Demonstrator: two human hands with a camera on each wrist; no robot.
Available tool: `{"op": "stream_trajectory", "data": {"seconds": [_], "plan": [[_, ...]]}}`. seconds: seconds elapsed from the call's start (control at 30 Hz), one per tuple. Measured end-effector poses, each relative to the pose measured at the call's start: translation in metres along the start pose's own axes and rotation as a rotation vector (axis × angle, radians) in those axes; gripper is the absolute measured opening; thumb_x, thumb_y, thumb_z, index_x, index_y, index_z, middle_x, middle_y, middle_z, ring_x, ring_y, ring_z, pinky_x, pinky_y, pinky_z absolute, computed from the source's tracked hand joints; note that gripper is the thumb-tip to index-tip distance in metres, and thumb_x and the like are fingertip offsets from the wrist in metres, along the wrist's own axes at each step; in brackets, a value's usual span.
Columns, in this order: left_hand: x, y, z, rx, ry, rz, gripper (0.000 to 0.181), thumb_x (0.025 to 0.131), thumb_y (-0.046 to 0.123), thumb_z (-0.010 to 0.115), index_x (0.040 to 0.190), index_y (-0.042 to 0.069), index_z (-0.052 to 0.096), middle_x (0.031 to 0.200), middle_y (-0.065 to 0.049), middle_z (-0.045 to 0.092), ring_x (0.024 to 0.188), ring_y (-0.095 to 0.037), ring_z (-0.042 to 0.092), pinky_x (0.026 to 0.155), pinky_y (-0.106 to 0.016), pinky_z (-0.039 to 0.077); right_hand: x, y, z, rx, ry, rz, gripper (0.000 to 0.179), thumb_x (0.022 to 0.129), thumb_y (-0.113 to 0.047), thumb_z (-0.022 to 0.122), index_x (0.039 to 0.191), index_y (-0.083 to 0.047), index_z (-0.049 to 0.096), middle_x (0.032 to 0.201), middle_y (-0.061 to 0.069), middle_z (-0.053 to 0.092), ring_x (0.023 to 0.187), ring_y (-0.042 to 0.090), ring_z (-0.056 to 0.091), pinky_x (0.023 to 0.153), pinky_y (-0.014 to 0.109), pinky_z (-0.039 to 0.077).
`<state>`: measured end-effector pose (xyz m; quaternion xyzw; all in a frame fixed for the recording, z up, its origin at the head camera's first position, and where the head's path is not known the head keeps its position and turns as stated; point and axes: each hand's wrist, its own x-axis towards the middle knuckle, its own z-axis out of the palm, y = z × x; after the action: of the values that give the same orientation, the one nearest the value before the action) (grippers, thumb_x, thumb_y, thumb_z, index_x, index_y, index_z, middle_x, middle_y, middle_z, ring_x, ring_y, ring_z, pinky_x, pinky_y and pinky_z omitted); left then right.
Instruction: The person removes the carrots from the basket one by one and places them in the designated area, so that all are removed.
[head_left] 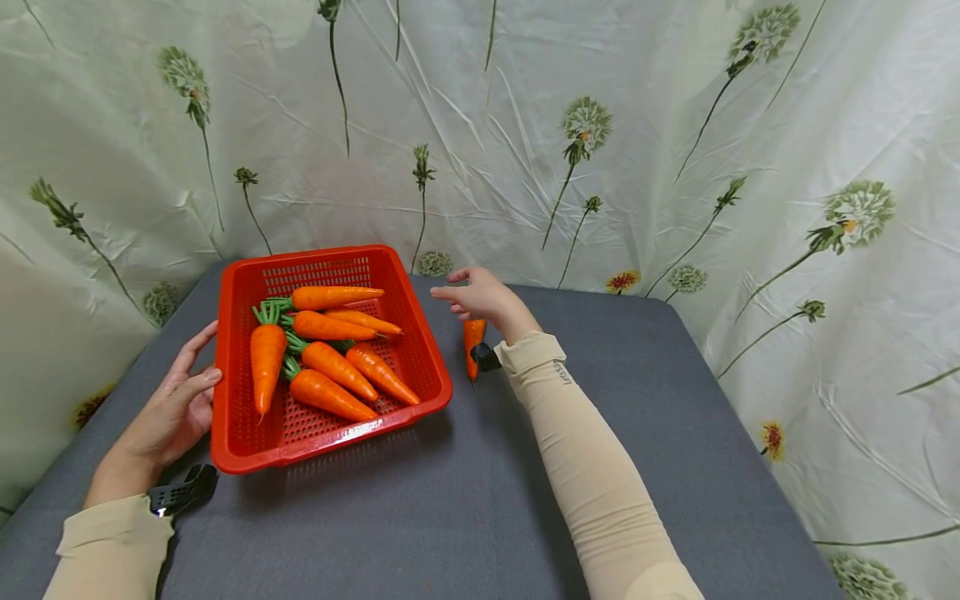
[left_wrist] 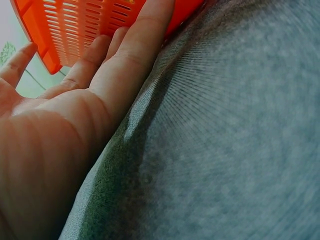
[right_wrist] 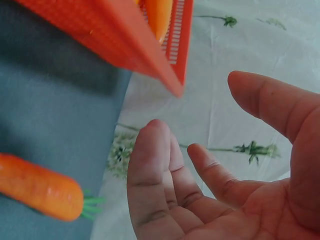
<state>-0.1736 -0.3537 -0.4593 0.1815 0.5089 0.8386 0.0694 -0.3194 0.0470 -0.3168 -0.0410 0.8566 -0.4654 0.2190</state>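
A red plastic basket (head_left: 258, 450) with slotted walls holds several orange carrots (head_left: 330, 398) with green stubs of stem. At the basket's left side is my left hand (head_left: 176, 408), thumb close to the rim and fingers extended along the outer wall. In the left wrist view these fingers (left_wrist: 135, 55) reach up against the slotted wall. My right hand (head_left: 480, 298) hovers beyond the basket's right side, fingers loosely bent and nothing in them. Below it on the table lies a single carrot (head_left: 472, 346), partly covered by the right hand and wrist.
A dark grey cloth covers the table (head_left: 615, 400). Behind it and along both sides hangs a pale curtain (head_left: 510, 200) printed with dandelions. A black wrist strap (head_left: 183, 492) shows at the left wrist.
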Motion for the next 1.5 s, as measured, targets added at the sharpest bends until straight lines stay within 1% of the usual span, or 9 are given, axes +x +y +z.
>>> {"op": "stream_trajectory", "data": {"seconds": [0.13, 0.23, 0.3, 0.47, 0.7, 1.07, 1.27, 1.43, 1.5], "plan": [[0.000, 0.000, 0.000, 0.005, 0.004, -0.001, 0.066, 0.106, -0.001, 0.026, 0.161, 0.032, 0.009, 0.128, -0.001, 0.061, 0.102, -0.016, 0.070, 0.080, -0.036, 0.062, 0.000, -0.008, 0.008, 0.009, -0.024, -0.008, 0.057, 0.096, -0.033, 0.068, 0.143, -0.008, 0.045, 0.131, 0.018, 0.062, 0.108, 0.025, 0.068, 0.096, 0.038, 0.056], [0.000, 0.000, 0.000, 0.017, 0.021, -0.015, 0.065, 0.106, 0.001, 0.027, 0.161, 0.033, 0.010, 0.127, 0.000, 0.060, 0.101, -0.015, 0.070, 0.080, -0.034, 0.061, 0.001, -0.013, 0.015, 0.029, -0.054, -0.018, 0.057, 0.097, -0.031, 0.067, 0.144, -0.007, 0.044, 0.134, 0.022, 0.060, 0.118, 0.031, 0.065, 0.101, 0.042, 0.054], [-0.001, 0.000, 0.001, 0.022, 0.031, -0.019, 0.065, 0.106, 0.002, 0.028, 0.160, 0.033, 0.011, 0.126, 0.000, 0.060, 0.100, -0.015, 0.070, 0.080, -0.034, 0.061, 0.001, -0.016, 0.020, 0.044, -0.074, -0.023, 0.058, 0.098, -0.029, 0.066, 0.146, -0.006, 0.042, 0.135, 0.023, 0.060, 0.119, 0.032, 0.065, 0.102, 0.043, 0.053], [-0.001, 0.001, 0.002, 0.030, 0.039, -0.020, 0.065, 0.106, 0.002, 0.029, 0.160, 0.033, 0.011, 0.127, 0.001, 0.060, 0.101, -0.014, 0.070, 0.081, -0.034, 0.061, 0.001, -0.023, 0.030, 0.052, -0.102, -0.037, 0.059, 0.098, -0.029, 0.065, 0.147, -0.006, 0.041, 0.133, 0.021, 0.062, 0.116, 0.030, 0.066, 0.099, 0.040, 0.055], [-0.001, 0.001, 0.001, 0.024, 0.037, -0.021, 0.065, 0.106, 0.002, 0.029, 0.160, 0.034, 0.010, 0.130, 0.002, 0.059, 0.103, -0.015, 0.069, 0.082, -0.034, 0.061, 0.002, -0.031, 0.045, 0.019, -0.133, -0.062, 0.063, 0.097, -0.030, 0.066, 0.148, -0.004, 0.041, 0.134, 0.020, 0.062, 0.120, 0.030, 0.066, 0.095, 0.035, 0.057], [0.000, 0.001, 0.002, 0.003, 0.029, -0.016, 0.066, 0.106, 0.001, 0.028, 0.161, 0.032, 0.009, 0.130, 0.000, 0.060, 0.103, -0.016, 0.070, 0.081, -0.035, 0.061, 0.002, -0.037, 0.067, 0.089, -0.178, -0.090, 0.061, 0.096, -0.027, 0.068, 0.144, 0.000, 0.042, 0.136, 0.027, 0.058, 0.116, 0.034, 0.066, 0.100, 0.043, 0.054], [0.000, 0.002, 0.002, -0.003, 0.030, -0.022, 0.066, 0.106, 0.002, 0.028, 0.161, 0.033, 0.009, 0.130, 0.000, 0.060, 0.103, -0.016, 0.070, 0.082, -0.035, 0.061, 0.002, -0.043, 0.081, 0.090, -0.206, -0.085, 0.065, 0.095, -0.028, 0.069, 0.147, -0.002, 0.040, 0.133, 0.025, 0.061, 0.111, 0.031, 0.068, 0.099, 0.042, 0.055], [0.000, 0.001, 0.001, -0.008, 0.033, -0.015, 0.066, 0.106, 0.000, 0.029, 0.161, 0.032, 0.010, 0.129, -0.001, 0.061, 0.102, -0.016, 0.070, 0.081, -0.035, 0.061, 0.003, -0.047, 0.093, 0.080, -0.237, -0.089, 0.063, 0.096, -0.029, 0.068, 0.147, -0.002, 0.042, 0.134, 0.019, 0.060, 0.113, 0.031, 0.068, 0.100, 0.043, 0.054], [0.000, 0.001, 0.001, -0.013, 0.026, -0.008, 0.067, 0.106, 0.000, 0.028, 0.161, 0.032, 0.009, 0.128, -0.002, 0.061, 0.103, -0.017, 0.070, 0.081, -0.035, 0.061, 0.004, -0.047, 0.098, 0.076, -0.252, -0.094, 0.064, 0.096, -0.029, 0.068, 0.147, -0.002, 0.042, 0.134, 0.018, 0.060, 0.109, 0.030, 0.068, 0.101, 0.045, 0.053]]}}
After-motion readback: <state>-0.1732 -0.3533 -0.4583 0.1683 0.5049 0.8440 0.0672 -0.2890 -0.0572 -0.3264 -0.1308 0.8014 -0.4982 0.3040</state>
